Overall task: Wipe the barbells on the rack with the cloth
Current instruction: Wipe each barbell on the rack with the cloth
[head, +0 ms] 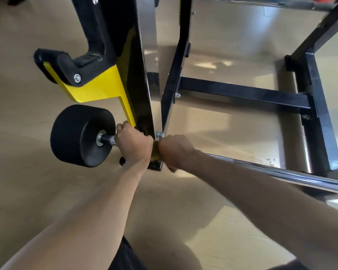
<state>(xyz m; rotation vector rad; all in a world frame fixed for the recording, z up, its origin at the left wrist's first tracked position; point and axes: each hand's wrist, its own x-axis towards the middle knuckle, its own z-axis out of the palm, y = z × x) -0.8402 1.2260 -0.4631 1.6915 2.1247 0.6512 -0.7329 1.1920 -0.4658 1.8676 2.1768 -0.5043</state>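
1. Weight (82,135), black and round, caps the left end of the bar (271,170), which lies low along the rack (142,61); any roll of the bar would swing this mass with it, and nothing visible chocks it

2. Left hand (134,142) is curled round the bar just inside the weight, knuckles close to the yellow bracket (98,84); if the bar shifts toward the upright, those fingers could get nipped against the steel

3. Cloth (154,151) shows only as a dark olive scrap between the two hands, right at the rack post; bunched this tightly, it could snag on the bolt (160,135) beside it or slip off the bar unnoticed

4. Right hand (176,151) is closed over the cloth on the bar, its fingertips hidden underneath, so how firmly it pinches cannot be told; a loose grip would mean skin, not fabric, rubs the metal

5. Chrome shaft to the right runs bare to the frame edge and looks unwiped; a long stroke that way would pull the person off balance, since both arms are already stretched far forward

6. Floor (27,182) is glossy, so a kneeling or crouching stance may slide if the push is hard
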